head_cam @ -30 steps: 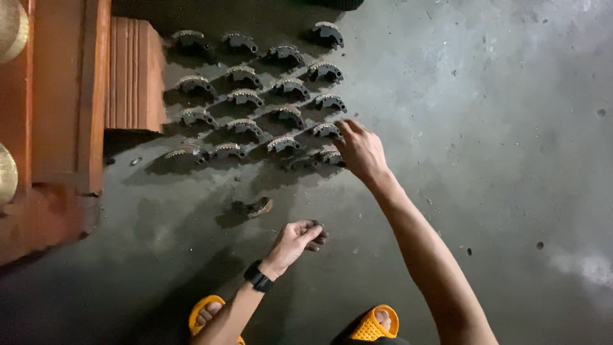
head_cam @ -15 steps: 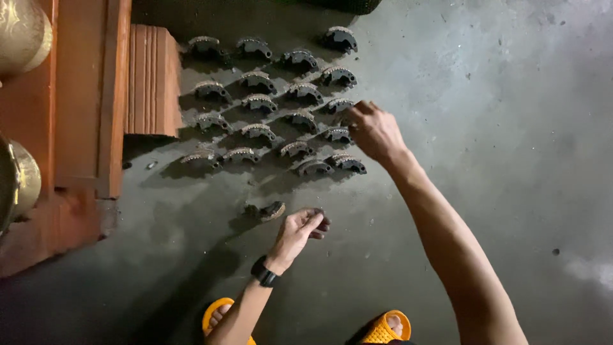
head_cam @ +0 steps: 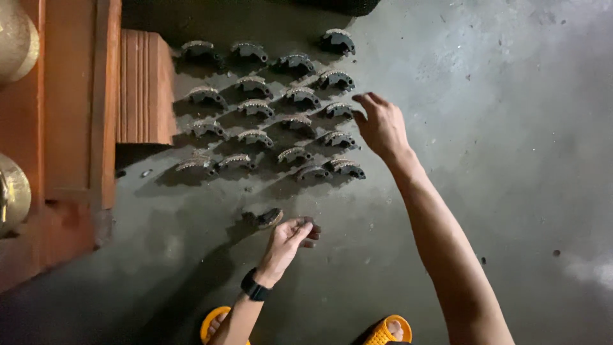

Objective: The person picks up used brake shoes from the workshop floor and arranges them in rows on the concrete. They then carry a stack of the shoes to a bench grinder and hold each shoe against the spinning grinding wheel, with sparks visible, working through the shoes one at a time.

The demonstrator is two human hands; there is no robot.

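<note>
Head view, looking down at a grey concrete floor [head_cam: 511, 128].

Right hand [head_cam: 382, 125]: stretched out over the right edge of the rows of dark curved metal pieces [head_cam: 274, 115], fingers spread and open, nothing gripped, fingertips just beside the nearest piece in the rows [head_cam: 338, 110]. Unclear whether touching it.

Left hand [head_cam: 290, 239]: low over the floor, black wristband [head_cam: 255, 285] on the wrist, fingers loosely curled, nothing clearly clamped. Lone curved piece [head_cam: 268, 218] lying apart from the rows, just beside the left fingertips, below the bottom row.

Rows running slantwise, pieces set close yet apart from one another, about five rows deep.

At the left edge: reddish wooden frame [head_cam: 70, 128] and ribbed brick-coloured block [head_cam: 145, 86], the block near the leftmost pieces. Brass-coloured rounded vessels [head_cam: 16, 38] at the far left.

Wide bare floor to the right of the right arm. Yellow sandals [head_cam: 389, 331] at the bottom edge.
</note>
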